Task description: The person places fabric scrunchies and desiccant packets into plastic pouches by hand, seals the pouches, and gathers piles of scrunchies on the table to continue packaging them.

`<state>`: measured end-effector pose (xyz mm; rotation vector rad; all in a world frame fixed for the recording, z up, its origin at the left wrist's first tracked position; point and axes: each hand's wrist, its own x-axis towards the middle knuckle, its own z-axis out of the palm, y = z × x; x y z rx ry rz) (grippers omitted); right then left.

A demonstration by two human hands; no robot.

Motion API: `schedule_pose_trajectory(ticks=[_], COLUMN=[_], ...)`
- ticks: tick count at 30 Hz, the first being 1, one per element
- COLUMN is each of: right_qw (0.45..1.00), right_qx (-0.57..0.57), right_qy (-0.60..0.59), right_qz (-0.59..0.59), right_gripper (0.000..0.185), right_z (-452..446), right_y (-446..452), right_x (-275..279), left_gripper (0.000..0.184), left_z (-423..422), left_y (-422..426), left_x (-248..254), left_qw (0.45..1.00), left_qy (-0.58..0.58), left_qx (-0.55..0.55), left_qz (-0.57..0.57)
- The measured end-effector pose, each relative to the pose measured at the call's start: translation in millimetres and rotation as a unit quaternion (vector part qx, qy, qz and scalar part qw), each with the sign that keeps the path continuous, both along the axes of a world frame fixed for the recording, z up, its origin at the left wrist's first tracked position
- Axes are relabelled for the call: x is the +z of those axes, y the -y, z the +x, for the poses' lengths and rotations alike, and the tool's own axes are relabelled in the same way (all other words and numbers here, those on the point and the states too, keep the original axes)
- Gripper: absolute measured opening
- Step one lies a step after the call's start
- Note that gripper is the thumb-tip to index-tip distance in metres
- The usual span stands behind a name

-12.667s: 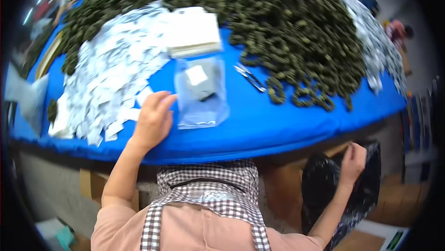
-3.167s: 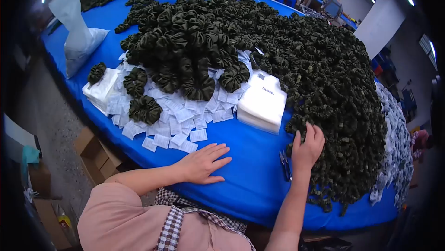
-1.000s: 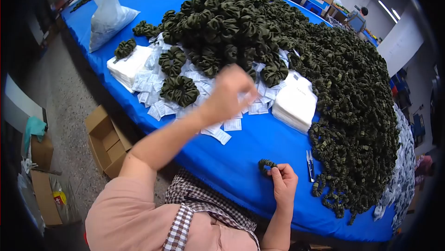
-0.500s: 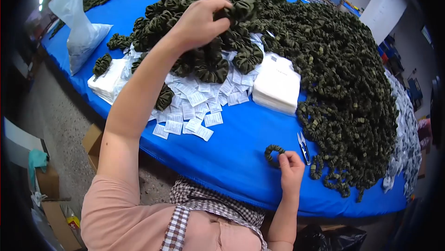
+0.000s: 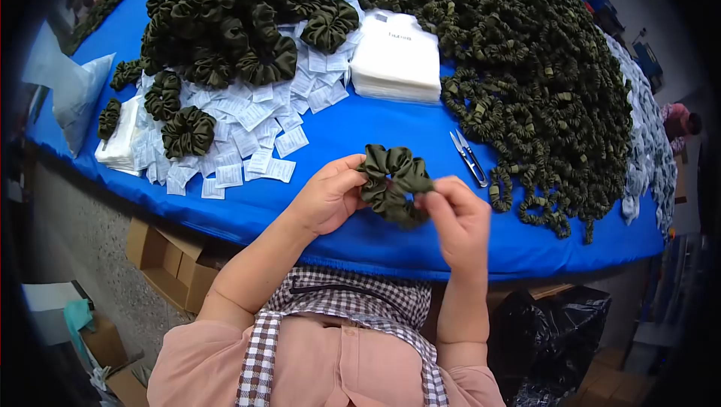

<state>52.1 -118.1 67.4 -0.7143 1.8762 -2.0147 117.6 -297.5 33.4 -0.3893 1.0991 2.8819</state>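
A large dark green scrunchie [image 5: 389, 178] is held between both hands above the blue table [image 5: 330, 245]. My left hand [image 5: 330, 195] pinches its left edge. My right hand [image 5: 457, 215], slightly blurred, grips its right side; whether the small ring is also there I cannot make out. Thread snips [image 5: 469, 158] lie right of my right hand. Beyond my hands is a stack of white bags [image 5: 396, 58]. Small white packets [image 5: 244, 140] are spread to the left, with large scrunchies [image 5: 225, 24] heaped on them. A big pile of small green rings [image 5: 541, 99] covers the right side.
A filled white plastic bag [image 5: 75, 95] stands at the left table edge, near a second white stack [image 5: 120, 140]. Below the table are a cardboard box [image 5: 169, 264] and a black bag [image 5: 552, 339]. White items [image 5: 646, 129] line the far right, and a person [image 5: 678, 123] is beyond.
My left hand has come back from the heap with a large scrunchie. My right hand has risen to meet it and now grips that scrunchie. The view has tilted down.
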Motion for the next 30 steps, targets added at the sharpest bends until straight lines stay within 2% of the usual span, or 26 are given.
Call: schedule_pose_trajectory(ticks=[1,2,6,7,9,11,12,13,14,15,16,17,21,27,29,30], right_qw=[0.986,0.986,0.994,0.998,0.998,0.981,0.981,0.98,0.978,0.977,0.976,0.976,0.991,0.996,0.962,0.927], right_qx=[-0.018,-0.017,-0.031,-0.03,-0.028,-0.072,-0.073,-0.078,-0.082,-0.085,-0.089,-0.09,-0.055,-0.029,-0.069,-0.09], right_qy=[-0.125,-0.122,-0.03,0.01,0.05,0.164,0.164,0.17,0.176,0.182,0.188,0.187,0.106,0.004,-0.188,-0.283], right_qz=[0.11,0.111,0.1,0.059,0.017,-0.074,-0.073,-0.072,-0.07,-0.069,-0.069,-0.069,0.054,0.086,0.183,0.229], right_gripper=[0.012,0.012,0.015,0.016,0.017,0.018,0.018,0.018,0.018,0.019,0.019,0.019,0.016,0.014,0.015,0.016], right_z=[-2,-5,-21,-23,-27,-29,-29,-30,-30,-30,-30,-30,-31,-18,-14,-13], right_y=[5,7,12,10,6,2,-1,-5,-8,-10,-12,-13,-18,4,15,19], right_x=[-6,-11,-31,-31,-28,-21,-19,-18,-18,-17,-17,-18,-24,-12,-28,-35], left_gripper=[0.032,0.032,0.032,0.032,0.032,0.033,0.032,0.032,0.032,0.032,0.032,0.032,0.029,0.031,0.028,0.027], left_z=[2,4,8,8,9,8,11,16,17,15,16,19,34,49,44,40], left_y=[-2,-1,12,13,13,13,11,8,1,-9,-15,-18,-16,4,4,5], left_x=[-1,-3,-17,-14,-4,5,5,4,2,-1,-3,-3,3,-14,-7,-2], left_qw=[1.0,1.0,0.996,0.996,0.999,0.994,0.959,0.889,0.89,0.712,0.466,0.466,0.548,0.602,0.627,0.64], left_qy=[0.004,0.007,-0.043,-0.041,-0.032,-0.025,-0.043,-0.058,-0.057,-0.137,-0.204,-0.204,-0.259,-0.198,-0.205,-0.21], left_qx=[0.009,0.009,-0.021,-0.02,0.015,0.049,0.044,0.038,0.037,0.041,0.04,0.041,0.093,0.164,0.173,0.178], left_qz=[0.014,0.015,0.079,0.08,-0.005,-0.09,-0.276,-0.452,-0.451,-0.688,-0.86,-0.86,-0.79,-0.756,-0.731,-0.717])
